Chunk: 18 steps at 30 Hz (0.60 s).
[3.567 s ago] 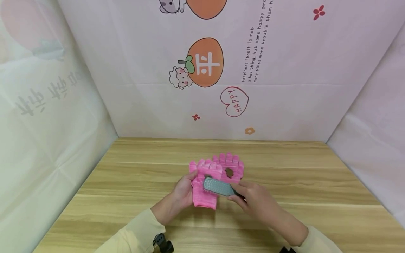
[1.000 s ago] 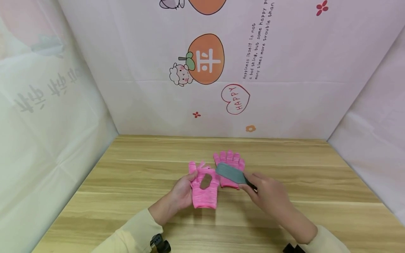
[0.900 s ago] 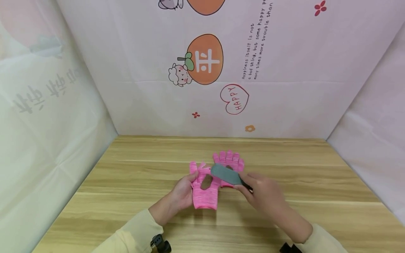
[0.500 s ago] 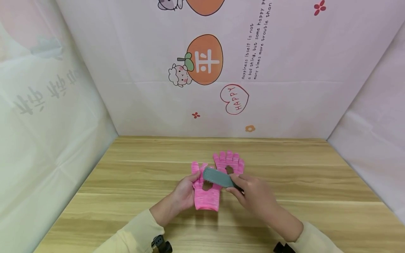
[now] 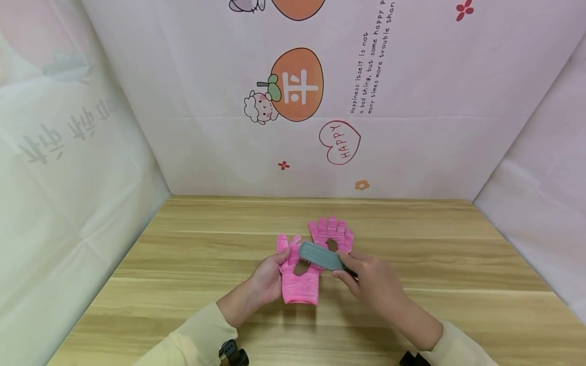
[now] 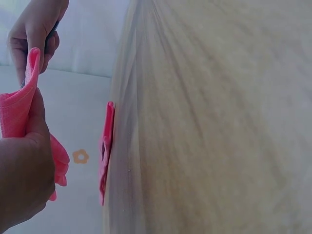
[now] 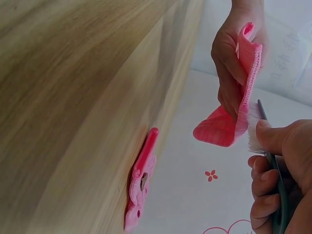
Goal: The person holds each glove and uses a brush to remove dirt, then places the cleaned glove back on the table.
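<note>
My left hand [image 5: 267,278] holds a pink knit glove [image 5: 299,290] above the table, thumb on top near its left edge. A brown patch [image 5: 300,268] marks the glove's palm. My right hand [image 5: 373,282] grips the dark handle of a grey-green brush [image 5: 320,256], whose head lies over the glove's upper right part. In the right wrist view the pale bristles [image 7: 254,127] meet the surface of the held glove [image 7: 251,78]. Behind, a second pink glove [image 5: 336,231] lies flat on the table with its own brown patch [image 5: 331,244].
The wood-grain table [image 5: 206,244] reaches back to a white printed cloth [image 5: 403,152]. White cloth sides [image 5: 82,203] stand left and right. A black wrist device [image 5: 234,353] sits at the left sleeve, and another [image 5: 413,359] shows at the right.
The brush has swept back and forth over the held glove, swinging right toward the second glove, then back left. The held glove has shifted slightly right. The second glove stays put.
</note>
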Each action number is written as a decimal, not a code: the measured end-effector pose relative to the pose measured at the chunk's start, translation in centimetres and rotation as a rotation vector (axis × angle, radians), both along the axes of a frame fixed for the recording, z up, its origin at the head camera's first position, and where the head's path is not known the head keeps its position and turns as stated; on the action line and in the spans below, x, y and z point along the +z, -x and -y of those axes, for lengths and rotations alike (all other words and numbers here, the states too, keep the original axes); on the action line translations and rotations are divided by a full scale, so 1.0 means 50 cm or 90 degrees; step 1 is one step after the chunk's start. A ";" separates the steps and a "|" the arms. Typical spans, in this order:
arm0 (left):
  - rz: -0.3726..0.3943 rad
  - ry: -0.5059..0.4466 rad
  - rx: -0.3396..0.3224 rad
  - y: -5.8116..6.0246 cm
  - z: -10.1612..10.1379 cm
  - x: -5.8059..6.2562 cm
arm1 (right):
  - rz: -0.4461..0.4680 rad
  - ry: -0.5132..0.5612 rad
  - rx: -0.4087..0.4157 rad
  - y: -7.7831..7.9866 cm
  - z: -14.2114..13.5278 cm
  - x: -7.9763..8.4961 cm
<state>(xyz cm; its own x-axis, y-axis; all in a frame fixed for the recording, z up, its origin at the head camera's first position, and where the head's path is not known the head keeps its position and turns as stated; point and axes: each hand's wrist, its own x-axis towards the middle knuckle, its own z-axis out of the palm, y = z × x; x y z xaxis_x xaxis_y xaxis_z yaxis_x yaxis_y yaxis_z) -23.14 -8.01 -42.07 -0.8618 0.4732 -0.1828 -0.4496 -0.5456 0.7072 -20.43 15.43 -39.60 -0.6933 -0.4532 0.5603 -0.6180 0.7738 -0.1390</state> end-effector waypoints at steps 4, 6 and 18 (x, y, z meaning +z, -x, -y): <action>-0.001 0.000 -0.002 -0.001 0.002 0.000 | 0.008 0.008 -0.002 0.000 -0.003 -0.002; -0.002 0.006 0.001 -0.001 0.002 0.000 | 0.008 0.010 -0.003 -0.001 -0.005 -0.003; 0.006 -0.021 -0.006 -0.006 0.006 0.000 | -0.020 0.019 0.010 -0.003 -0.015 -0.004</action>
